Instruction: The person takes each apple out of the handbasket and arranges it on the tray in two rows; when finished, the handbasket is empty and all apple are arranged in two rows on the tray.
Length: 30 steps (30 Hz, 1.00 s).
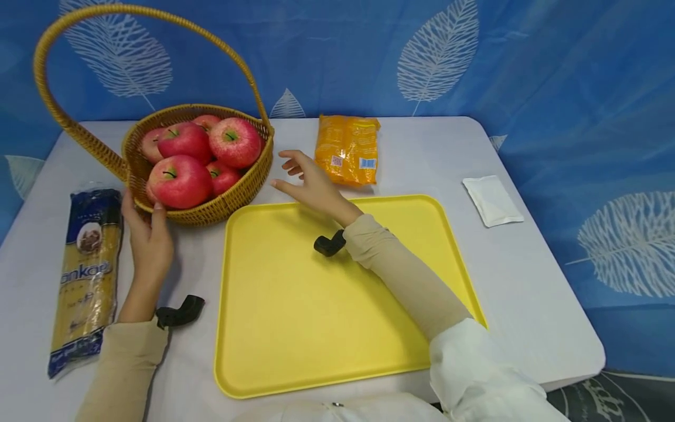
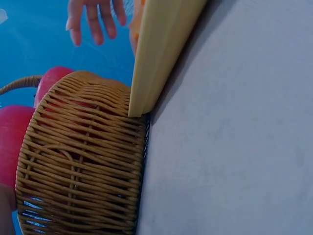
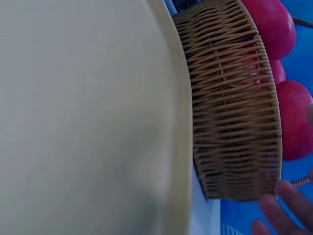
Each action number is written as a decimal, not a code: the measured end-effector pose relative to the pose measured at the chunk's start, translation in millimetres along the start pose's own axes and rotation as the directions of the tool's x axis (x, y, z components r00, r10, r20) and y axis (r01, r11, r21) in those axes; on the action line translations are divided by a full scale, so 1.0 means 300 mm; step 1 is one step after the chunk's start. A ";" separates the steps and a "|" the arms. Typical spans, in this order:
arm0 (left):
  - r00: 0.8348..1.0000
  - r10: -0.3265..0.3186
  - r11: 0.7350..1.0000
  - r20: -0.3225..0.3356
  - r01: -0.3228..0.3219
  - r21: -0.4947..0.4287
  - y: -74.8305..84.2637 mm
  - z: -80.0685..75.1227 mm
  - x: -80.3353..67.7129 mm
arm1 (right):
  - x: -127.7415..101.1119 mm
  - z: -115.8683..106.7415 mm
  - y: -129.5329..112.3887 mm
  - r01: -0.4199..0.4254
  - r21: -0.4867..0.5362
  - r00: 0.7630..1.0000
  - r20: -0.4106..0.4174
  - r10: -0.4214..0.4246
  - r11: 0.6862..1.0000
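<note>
A wicker basket [image 1: 224,205] with a tall arched handle holds several red apples [image 1: 181,183] at the back left of the table. My left hand [image 1: 150,249] lies against its front left side, thumb at the rim and fingers extended along the outside near the handle's base. In the left wrist view only a bit of that hand's thumb shows beside the basket's rim. Off the basket's right side, my right hand [image 1: 316,184] reaches over the tray's back edge with fingers spread and nothing in them. Its fingertips [image 3: 274,208] appear close by the basket in the right wrist view.
A yellow tray [image 1: 295,305] lies in front of the basket, its back left corner close to it. An orange packet [image 1: 347,149] sits behind the tray, a white sachet [image 1: 493,201] at the right. A long pasta packet [image 1: 87,281] lies left of my left forearm.
</note>
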<state>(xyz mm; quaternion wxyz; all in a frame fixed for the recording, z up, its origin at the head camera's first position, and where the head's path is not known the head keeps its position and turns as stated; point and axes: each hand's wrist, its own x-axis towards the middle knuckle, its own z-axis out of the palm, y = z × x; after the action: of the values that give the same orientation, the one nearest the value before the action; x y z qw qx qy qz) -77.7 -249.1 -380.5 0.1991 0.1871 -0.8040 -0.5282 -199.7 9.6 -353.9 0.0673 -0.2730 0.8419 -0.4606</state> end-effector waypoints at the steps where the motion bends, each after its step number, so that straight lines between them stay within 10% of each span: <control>1: 1.000 0.002 1.000 0.015 -0.002 -0.015 -0.001 0.001 0.002 | 0.015 0.001 -0.013 0.007 -0.019 1.000 -0.001 -0.007 1.000; 17: 0.999 0.011 0.997 0.037 -0.014 0.076 -0.014 -0.008 0.001 | 0.209 0.055 -0.228 -0.065 -0.116 0.994 0.085 0.075 0.991; 30: 0.999 0.027 0.996 0.026 -0.029 0.079 -0.021 -0.005 0.003 | 0.266 0.073 -0.209 -0.095 -0.013 0.981 0.167 0.096 0.995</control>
<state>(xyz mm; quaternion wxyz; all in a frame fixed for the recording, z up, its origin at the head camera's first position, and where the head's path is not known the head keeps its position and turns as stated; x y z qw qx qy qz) -77.1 -253.1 -385.5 0.1888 0.1768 -0.8292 -0.4954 -234.1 -74.9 -304.4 0.1592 -0.2702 0.8465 -0.4301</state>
